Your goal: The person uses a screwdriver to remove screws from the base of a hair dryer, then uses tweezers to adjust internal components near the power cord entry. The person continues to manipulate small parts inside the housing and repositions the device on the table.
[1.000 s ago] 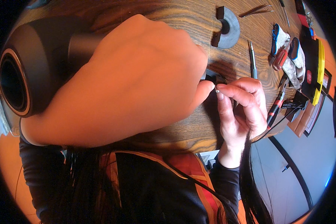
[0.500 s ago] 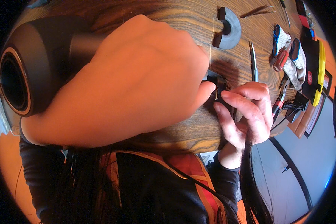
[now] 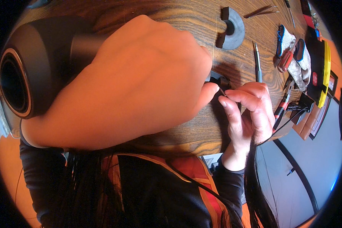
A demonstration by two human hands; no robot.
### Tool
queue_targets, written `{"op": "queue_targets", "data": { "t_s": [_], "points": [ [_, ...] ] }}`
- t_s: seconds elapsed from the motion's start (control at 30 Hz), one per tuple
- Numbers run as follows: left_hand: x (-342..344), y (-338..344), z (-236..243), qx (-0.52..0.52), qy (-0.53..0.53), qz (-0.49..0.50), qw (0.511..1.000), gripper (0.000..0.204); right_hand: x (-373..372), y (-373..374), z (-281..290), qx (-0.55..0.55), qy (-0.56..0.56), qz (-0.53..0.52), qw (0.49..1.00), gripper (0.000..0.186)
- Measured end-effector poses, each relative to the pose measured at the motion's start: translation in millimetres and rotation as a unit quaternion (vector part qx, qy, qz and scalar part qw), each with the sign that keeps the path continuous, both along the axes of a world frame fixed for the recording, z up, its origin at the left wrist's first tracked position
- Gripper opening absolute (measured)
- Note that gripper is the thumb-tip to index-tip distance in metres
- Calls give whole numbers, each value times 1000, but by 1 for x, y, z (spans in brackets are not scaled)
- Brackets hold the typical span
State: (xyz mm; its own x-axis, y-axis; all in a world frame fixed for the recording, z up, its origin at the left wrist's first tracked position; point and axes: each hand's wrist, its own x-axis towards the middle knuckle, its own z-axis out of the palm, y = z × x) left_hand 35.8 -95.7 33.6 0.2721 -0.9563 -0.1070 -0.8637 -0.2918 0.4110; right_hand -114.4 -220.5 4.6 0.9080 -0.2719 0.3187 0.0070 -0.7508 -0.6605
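My left hand spans the middle of the view with its fingers curled and mostly hidden beneath it. Its thumb rests against a small black part, which shows only partly past the hand. From that part a thin pin-like piece points to my right hand. The right thumb and index finger are closed together at the thin piece's near end. What kind of part it is, I cannot make out.
A black rounded device with a copper-coloured ring stands at the left. Farther right lie a grey C-shaped piece, tweezers, a red-handled screwdriver, work gloves, red-handled pliers and a yellow-edged black case.
My right thumb and index finger have come together on the thin piece, which now leans toward them. My left hand has barely moved.
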Motion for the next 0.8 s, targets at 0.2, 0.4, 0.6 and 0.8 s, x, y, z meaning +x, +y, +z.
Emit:
{"op": "queue_targets", "data": {
  "t_s": [0.2, 0.4, 0.6, 0.8],
  "points": [
    [5, 5, -11, -9, 25, 3, 1000, 32, 2, 2, -5, -53, -33, -10, 998, 29],
    [9, 0, -2, 50, 48, -40, 997, 31, 1, 1, -2, -104, -54, 14, 993, 26],
    [2, 3, 3, -36, 138, 63, 988, 30, 3, -1, -1, -30, -9, 48, 998, 26],
    [0, 3, -4, -28, 14, 12, 999, 30, 1, 3, -5, -56, -30, 16, 998, 25]
  ]
}}
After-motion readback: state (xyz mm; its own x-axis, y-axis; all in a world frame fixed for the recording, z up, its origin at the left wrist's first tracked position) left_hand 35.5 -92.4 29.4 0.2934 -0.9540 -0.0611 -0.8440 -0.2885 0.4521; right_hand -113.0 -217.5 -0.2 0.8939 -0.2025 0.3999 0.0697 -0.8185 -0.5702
